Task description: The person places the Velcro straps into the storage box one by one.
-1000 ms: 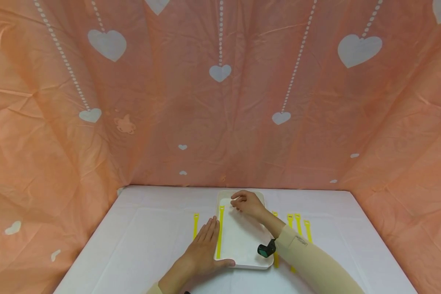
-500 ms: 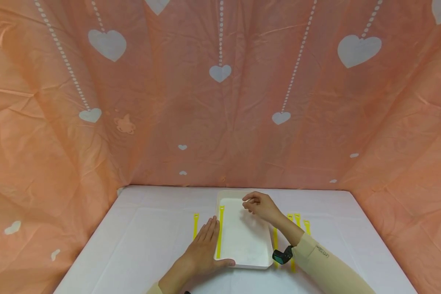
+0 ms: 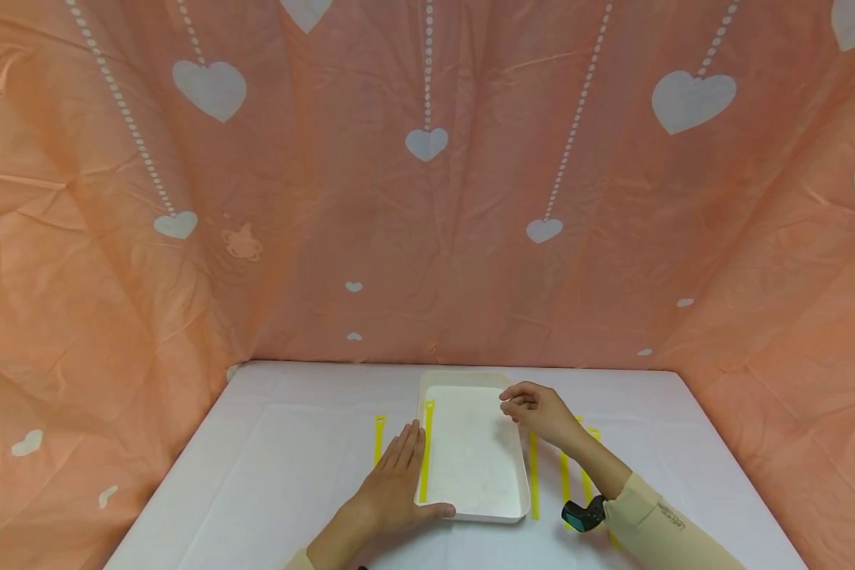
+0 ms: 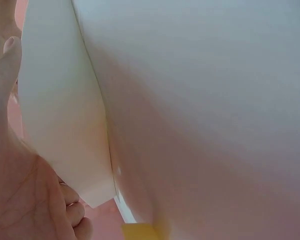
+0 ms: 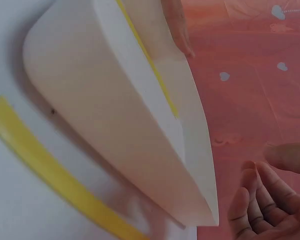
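A white rectangular tray [image 3: 477,459] stands on the table, with one yellow cable tie [image 3: 426,463] lying lengthwise along its left inner side. My left hand [image 3: 393,479] lies along the tray's left wall, fingers straight and together, thumb stretched along the front edge. In the left wrist view, the palm [image 4: 30,195] is beside the tray wall [image 4: 65,115]. Over the tray's far right edge is my right hand [image 3: 545,413], its fingers loosely bent. The right wrist view shows those fingers [image 5: 270,200] holding nothing, with the thumb apart from them.
Another yellow cable tie [image 3: 380,435] lies left of the tray, partly behind the left hand. Right of the tray, several more lie lengthwise, including the nearest yellow tie [image 3: 534,483]; the right forearm partly covers others. A peach curtain [image 3: 427,253] with white hearts surrounds the white table [image 3: 278,459].
My right hand has moved rightward from above the tray's middle to its right edge, uncovering the tray's inside. The left hand and the tie in the tray have stayed put.
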Available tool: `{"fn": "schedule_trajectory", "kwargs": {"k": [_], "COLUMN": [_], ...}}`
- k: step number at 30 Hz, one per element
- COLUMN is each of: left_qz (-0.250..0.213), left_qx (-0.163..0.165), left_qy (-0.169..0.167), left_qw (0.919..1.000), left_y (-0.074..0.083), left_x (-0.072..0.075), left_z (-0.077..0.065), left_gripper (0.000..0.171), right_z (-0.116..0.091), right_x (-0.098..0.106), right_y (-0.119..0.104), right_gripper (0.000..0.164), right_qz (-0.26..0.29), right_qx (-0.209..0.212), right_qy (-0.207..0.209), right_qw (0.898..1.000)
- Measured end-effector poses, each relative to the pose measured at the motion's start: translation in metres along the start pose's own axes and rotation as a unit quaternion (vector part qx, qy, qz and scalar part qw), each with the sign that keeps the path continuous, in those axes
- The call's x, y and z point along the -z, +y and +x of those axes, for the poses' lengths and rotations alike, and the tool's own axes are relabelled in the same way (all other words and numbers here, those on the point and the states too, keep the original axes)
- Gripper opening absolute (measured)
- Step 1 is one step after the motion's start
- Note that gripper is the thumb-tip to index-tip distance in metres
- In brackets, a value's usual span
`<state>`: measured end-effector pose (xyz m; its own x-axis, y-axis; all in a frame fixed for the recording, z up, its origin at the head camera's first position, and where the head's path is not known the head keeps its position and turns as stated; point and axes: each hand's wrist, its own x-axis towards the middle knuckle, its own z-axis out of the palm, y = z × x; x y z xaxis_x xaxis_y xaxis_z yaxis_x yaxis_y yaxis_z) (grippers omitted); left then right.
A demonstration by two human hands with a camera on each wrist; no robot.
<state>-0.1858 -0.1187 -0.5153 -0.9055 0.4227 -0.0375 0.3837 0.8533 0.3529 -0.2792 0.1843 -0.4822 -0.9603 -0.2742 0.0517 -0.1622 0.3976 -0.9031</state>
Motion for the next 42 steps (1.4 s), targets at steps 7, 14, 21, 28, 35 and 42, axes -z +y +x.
{"fn": "schedule_trajectory", "kwargs": {"k": [7,14,21,28,35,42], "left_qz": [-0.003,0.001,-0.002,-0.003,-0.008,-0.008], "left_qx": [-0.006,-0.010,-0.014,-0.012,-0.006,-0.004], "left_qy": [0.001,0.004,0.009,0.005,0.000,-0.001], "left_qw": [1.0000,0.9999,0.9999,0.9999,0.9999,1.0000], "left_y": [-0.002,-0.002,-0.002,-0.001,-0.001,0.000], "left_x": [-0.002,-0.002,0.000,0.000,0.000,0.001], "left_z": [0.000,0.000,0.000,-0.001,-0.001,-0.001], "left_gripper": [0.128,0.127,0.126,0.126,0.126,0.127], "right_z": [-0.011,-0.023,-0.031,-0.041,-0.051,-0.056], "right_x": [0.013,0.028,0.044,0.062,0.078,0.089], "right_y": [0.006,0.010,0.016,0.024,0.033,0.046], "right_gripper": [0.026,0.028,0.032,0.029,0.030,0.030], "right_qz": [-0.037,-0.046,-0.043,-0.063,-0.098,-0.148], "right_qx": [-0.004,-0.002,-0.014,-0.014,-0.025,-0.053], "right_qy": [0.023,0.035,0.053,0.068,0.087,0.095], "right_qw": [0.999,0.998,0.998,0.996,0.991,0.983]}}
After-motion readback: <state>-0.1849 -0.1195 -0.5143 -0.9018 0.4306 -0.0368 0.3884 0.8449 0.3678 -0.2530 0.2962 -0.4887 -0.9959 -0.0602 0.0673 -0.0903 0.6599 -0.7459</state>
